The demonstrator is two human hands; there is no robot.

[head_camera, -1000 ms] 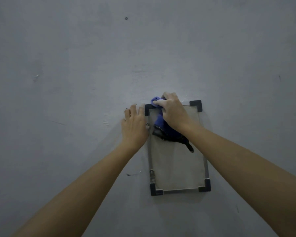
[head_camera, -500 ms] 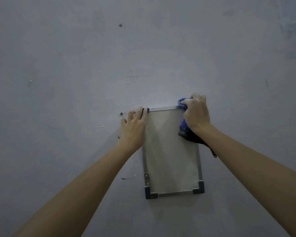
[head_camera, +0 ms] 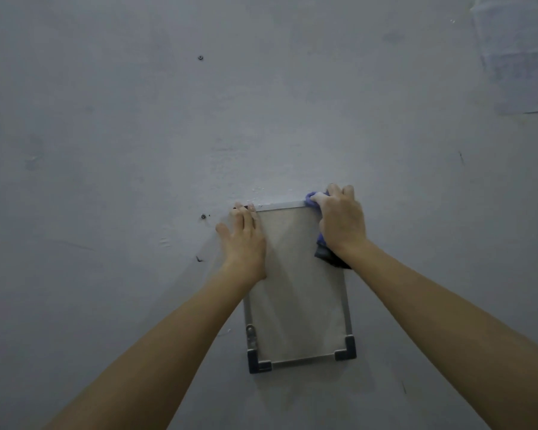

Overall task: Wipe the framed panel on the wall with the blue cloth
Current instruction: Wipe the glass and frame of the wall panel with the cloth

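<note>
Gripping the blue cloth (head_camera: 311, 201), the right hand (head_camera: 340, 225) has swept the framed panel's (head_camera: 295, 290) top edge to its right corner. The left hand (head_camera: 243, 240), fingers flat, braces the top left corner; the face below likely still needs wiping.

My right hand (head_camera: 340, 221) covers most of cloth (head_camera: 308, 201) and one top corner of panel (head_camera: 295, 290); left hand (head_camera: 243, 240) hides the other. Patch (head_camera: 519, 57) upper right cut by edge.

Plain indoor room, kind unclear: bare scuffed grey wall (head_camera: 106, 150) with a screw (head_camera: 200, 57).
</note>
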